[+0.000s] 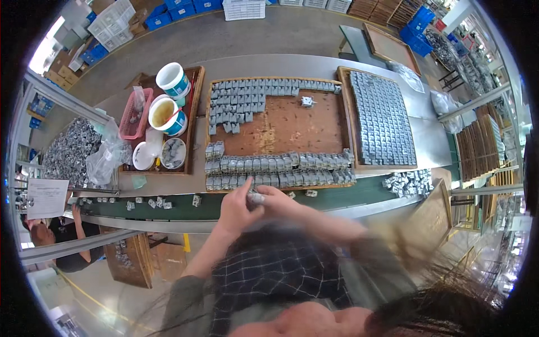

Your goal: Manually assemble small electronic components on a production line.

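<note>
My left hand (pixel 237 209) and my right hand (pixel 281 203) meet in front of the near edge of a wooden tray (pixel 303 132). Their fingers close round a small grey metal part (pixel 256 197), mostly covered by them. Inside the tray, rows of similar grey metal parts (pixel 255 164) line the near side, and more rows fill the far left. One loose part (pixel 307 101) lies apart on the bare wood at the far right. Below the hands runs a green conveyor belt (pixel 179 209) with several scattered parts on it.
At right a second tray (pixel 382 121) is packed with parts, and a loose pile (pixel 409 183) sits on the belt. To the left, a tray holds white tubs (pixel 173 80) and a pink basket (pixel 136 114). Another person's arm (pixel 78 227) reaches the belt at far left.
</note>
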`<state>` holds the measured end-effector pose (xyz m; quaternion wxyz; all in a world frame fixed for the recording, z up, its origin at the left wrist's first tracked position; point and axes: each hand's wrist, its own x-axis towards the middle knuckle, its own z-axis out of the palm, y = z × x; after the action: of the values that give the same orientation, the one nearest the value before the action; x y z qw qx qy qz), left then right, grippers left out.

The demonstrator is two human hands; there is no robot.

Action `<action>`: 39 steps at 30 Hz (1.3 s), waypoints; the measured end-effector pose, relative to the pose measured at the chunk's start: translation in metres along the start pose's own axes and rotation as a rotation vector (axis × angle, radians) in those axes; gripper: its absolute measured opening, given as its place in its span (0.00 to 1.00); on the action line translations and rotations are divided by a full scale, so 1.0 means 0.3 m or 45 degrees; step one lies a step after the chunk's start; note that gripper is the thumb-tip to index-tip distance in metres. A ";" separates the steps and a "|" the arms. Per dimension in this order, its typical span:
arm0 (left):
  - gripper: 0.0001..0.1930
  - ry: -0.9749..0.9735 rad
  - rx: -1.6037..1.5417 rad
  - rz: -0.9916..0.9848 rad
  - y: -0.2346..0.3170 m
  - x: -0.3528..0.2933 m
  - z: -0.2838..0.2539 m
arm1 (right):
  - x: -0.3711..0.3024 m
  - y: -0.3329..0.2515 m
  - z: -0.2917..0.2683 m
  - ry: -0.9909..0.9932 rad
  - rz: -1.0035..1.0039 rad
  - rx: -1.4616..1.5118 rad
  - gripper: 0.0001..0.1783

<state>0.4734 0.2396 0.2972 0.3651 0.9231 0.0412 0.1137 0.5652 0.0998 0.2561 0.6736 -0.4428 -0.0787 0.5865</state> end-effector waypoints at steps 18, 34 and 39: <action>0.25 -0.207 -0.190 -0.169 -0.343 0.442 -0.208 | 0.494 -0.246 -0.087 0.597 -0.458 -0.049 0.14; 0.22 -0.116 0.680 0.422 -0.090 0.353 -0.073 | -0.549 -0.139 -0.382 0.872 -0.652 0.535 0.15; 0.18 -0.598 0.008 0.490 0.207 0.085 0.306 | -0.621 -0.039 -0.390 0.714 -0.601 0.512 0.18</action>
<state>0.5197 0.1373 0.2792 0.3334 0.9162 -0.2196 -0.0361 0.5911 -0.1185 0.2715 0.8579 -0.4148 0.1246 0.2764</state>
